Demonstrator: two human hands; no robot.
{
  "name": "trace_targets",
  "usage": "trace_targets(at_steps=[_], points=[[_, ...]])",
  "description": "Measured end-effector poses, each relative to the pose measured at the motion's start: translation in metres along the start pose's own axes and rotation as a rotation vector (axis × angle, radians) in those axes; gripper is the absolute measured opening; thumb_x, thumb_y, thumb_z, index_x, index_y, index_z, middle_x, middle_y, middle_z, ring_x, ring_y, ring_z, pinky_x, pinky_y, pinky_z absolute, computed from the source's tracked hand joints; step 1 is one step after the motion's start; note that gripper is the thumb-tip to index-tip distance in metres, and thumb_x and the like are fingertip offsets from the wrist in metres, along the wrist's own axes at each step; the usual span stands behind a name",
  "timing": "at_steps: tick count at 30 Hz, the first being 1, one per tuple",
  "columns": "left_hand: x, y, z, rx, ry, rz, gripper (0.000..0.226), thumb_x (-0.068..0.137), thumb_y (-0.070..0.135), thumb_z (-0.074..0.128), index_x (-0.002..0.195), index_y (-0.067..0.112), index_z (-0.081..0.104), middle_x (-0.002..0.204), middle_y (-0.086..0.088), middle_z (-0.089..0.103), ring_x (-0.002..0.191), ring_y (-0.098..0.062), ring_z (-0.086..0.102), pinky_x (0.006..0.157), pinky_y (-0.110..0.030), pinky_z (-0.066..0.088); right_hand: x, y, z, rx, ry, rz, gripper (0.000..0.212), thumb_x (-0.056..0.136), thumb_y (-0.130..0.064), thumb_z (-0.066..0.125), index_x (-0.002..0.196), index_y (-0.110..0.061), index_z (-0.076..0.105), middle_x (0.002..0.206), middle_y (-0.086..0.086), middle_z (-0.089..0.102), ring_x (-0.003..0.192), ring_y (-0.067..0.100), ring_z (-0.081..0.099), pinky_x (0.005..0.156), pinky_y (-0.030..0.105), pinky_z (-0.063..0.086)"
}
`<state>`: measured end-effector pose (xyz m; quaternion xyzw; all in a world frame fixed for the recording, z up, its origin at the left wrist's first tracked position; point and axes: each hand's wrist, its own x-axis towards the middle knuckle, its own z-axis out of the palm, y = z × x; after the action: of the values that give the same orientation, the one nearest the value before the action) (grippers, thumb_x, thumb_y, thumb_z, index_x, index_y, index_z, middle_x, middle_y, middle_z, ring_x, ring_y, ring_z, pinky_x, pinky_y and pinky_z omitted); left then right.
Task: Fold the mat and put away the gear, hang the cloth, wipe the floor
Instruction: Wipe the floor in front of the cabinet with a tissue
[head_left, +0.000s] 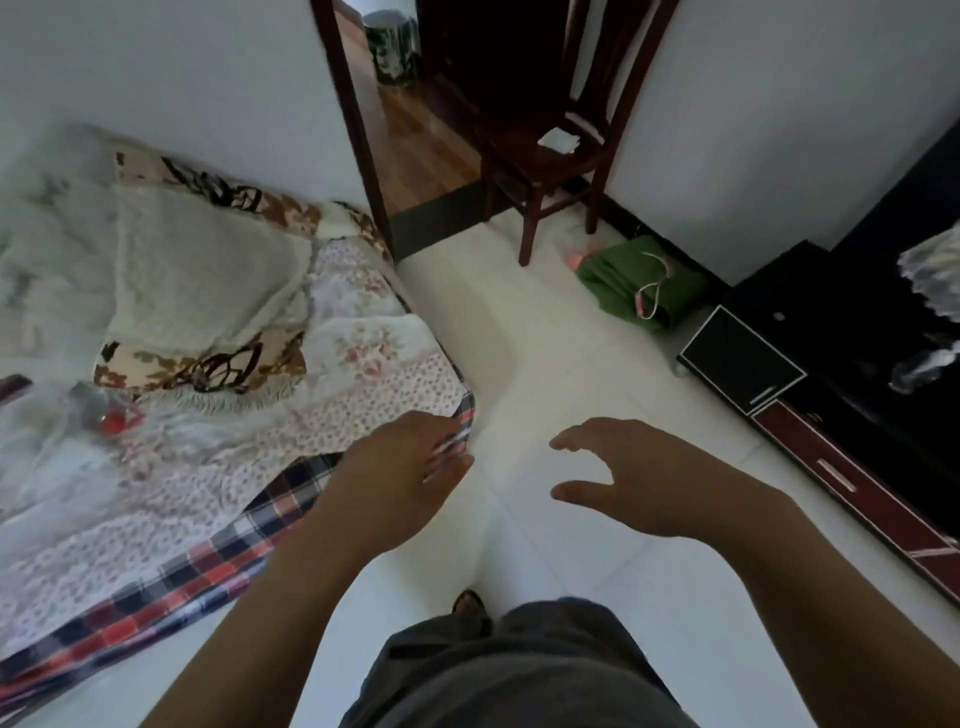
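**A:** What are the hands doing?

**B:** The right hand (639, 483) hovers over the white floor (519, 338). Its fingers are spread and loosely curled, the thumb is apart, and it holds nothing. The left hand (400, 467) reaches to the near corner of the bed (363, 364), where a plaid sheet (208, 566) shows under a floral cover. Its fingers are blurred, so I cannot tell whether they pinch the sheet or only touch it.

**A:** And the mat?

**B:** A green mat (623, 275) lies folded on the floor, well apart from both hands, with a pink cord (647, 299) on top. It sits against the wall, between a dark wooden chair (540, 156) and a black cabinet (857, 322).

**A:** What else is around?

**B:** A pale fluffy pillow (197, 270) rests on a patterned blanket on the bed. Left of the chair, an open doorway shows a wooden floor beyond. At the bottom edge you can see the person's grey shorts and one foot.
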<state>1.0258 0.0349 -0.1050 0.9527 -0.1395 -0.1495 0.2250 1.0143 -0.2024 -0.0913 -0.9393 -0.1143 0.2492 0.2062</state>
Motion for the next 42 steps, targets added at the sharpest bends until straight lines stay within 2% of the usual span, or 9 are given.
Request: trace_targets(at_steps=[2, 6, 10, 13, 20, 23, 28, 35, 42], points=[[0.048, 0.003, -0.016, 0.009, -0.002, 0.039, 0.08, 0.071, 0.067, 0.023, 0.117, 0.011, 0.058, 0.119, -0.008, 0.058, 0.11, -0.025, 0.053, 0.089, -0.027, 0.038, 0.027, 0.01, -0.02, 0.045, 0.047, 0.039, 0.054, 0.086, -0.055, 0.051, 0.135, -0.034, 0.039, 0.136, -0.013, 0.045, 0.118, 0.004, 0.043, 0.096, 0.02, 0.033], [0.138, 0.012, -0.03, -0.052, -0.126, 0.12, 0.086, 0.067, 0.071, 0.023, 0.131, 0.021, 0.049, 0.125, 0.001, 0.055, 0.115, -0.015, 0.05, 0.091, -0.015, 0.026, 0.066, 0.045, -0.052, 0.189, 0.128, 0.143, 0.049, 0.084, -0.055, 0.053, 0.13, -0.04, 0.042, 0.128, -0.019, 0.047, 0.107, -0.002, 0.042, 0.087, 0.015, 0.031], [0.236, 0.014, -0.032, -0.03, -0.204, 0.184, 0.061, 0.081, 0.063, 0.035, 0.13, 0.029, 0.047, 0.131, 0.012, 0.05, 0.117, -0.005, 0.046, 0.095, -0.016, 0.03, 0.107, 0.097, -0.093, 0.316, 0.172, 0.257, 0.05, 0.077, -0.059, 0.054, 0.123, -0.043, 0.046, 0.12, -0.022, 0.051, 0.103, -0.002, 0.05, 0.077, 0.01, 0.037], [0.319, 0.019, -0.041, -0.049, -0.182, 0.186, 0.062, 0.08, 0.065, 0.034, 0.13, 0.03, 0.047, 0.133, 0.013, 0.048, 0.12, -0.004, 0.044, 0.1, -0.021, 0.033, 0.164, 0.139, -0.139, 0.332, 0.243, 0.287, 0.049, 0.077, -0.056, 0.057, 0.123, -0.041, 0.047, 0.119, -0.021, 0.052, 0.104, -0.001, 0.05, 0.076, 0.01, 0.037], [0.507, 0.052, -0.096, -0.07, -0.116, 0.183, 0.05, 0.088, 0.057, 0.042, 0.133, 0.034, 0.042, 0.137, 0.013, 0.044, 0.124, -0.006, 0.042, 0.105, -0.025, 0.033, 0.322, 0.195, -0.28, 0.206, 0.205, 0.138, 0.05, 0.086, -0.048, 0.055, 0.132, -0.034, 0.042, 0.13, -0.015, 0.047, 0.104, -0.004, 0.038, 0.086, 0.015, 0.03], [0.566, 0.05, -0.119, -0.098, -0.083, 0.114, 0.058, 0.082, 0.062, 0.035, 0.133, 0.036, 0.04, 0.139, 0.013, 0.043, 0.125, -0.008, 0.042, 0.108, -0.034, 0.035, 0.382, 0.206, -0.324, 0.194, 0.216, 0.075, 0.049, 0.086, -0.048, 0.055, 0.131, -0.032, 0.044, 0.13, -0.014, 0.048, 0.105, -0.003, 0.039, 0.088, 0.017, 0.032], [0.647, 0.023, -0.135, -0.129, -0.062, 0.05, 0.043, 0.09, 0.049, 0.045, 0.13, 0.035, 0.043, 0.133, 0.014, 0.047, 0.11, 0.004, 0.04, 0.096, -0.018, 0.032, 0.47, 0.222, -0.37, 0.155, 0.21, -0.006, 0.044, 0.087, -0.049, 0.053, 0.127, -0.034, 0.046, 0.127, -0.016, 0.05, 0.103, -0.005, 0.04, 0.089, 0.015, 0.031], [0.807, -0.019, -0.173, -0.075, -0.03, 0.026, 0.042, 0.092, 0.045, 0.047, 0.132, 0.034, 0.044, 0.133, 0.01, 0.049, 0.118, -0.006, 0.045, 0.1, -0.023, 0.036, 0.611, 0.269, -0.449, 0.115, 0.261, 0.072, 0.039, 0.086, -0.051, 0.054, 0.122, -0.034, 0.051, 0.12, -0.016, 0.053, 0.105, 0.001, 0.049, 0.093, 0.023, 0.04], [0.98, -0.032, -0.233, -0.002, -0.112, 0.103, 0.045, 0.092, 0.048, 0.046, 0.134, 0.033, 0.042, 0.137, 0.01, 0.047, 0.121, -0.005, 0.045, 0.104, -0.03, 0.039, 0.733, 0.297, -0.543, 0.183, 0.28, 0.115, 0.041, 0.087, -0.046, 0.056, 0.125, -0.03, 0.051, 0.127, -0.011, 0.053, 0.103, 0.0, 0.048, 0.088, 0.017, 0.035]])
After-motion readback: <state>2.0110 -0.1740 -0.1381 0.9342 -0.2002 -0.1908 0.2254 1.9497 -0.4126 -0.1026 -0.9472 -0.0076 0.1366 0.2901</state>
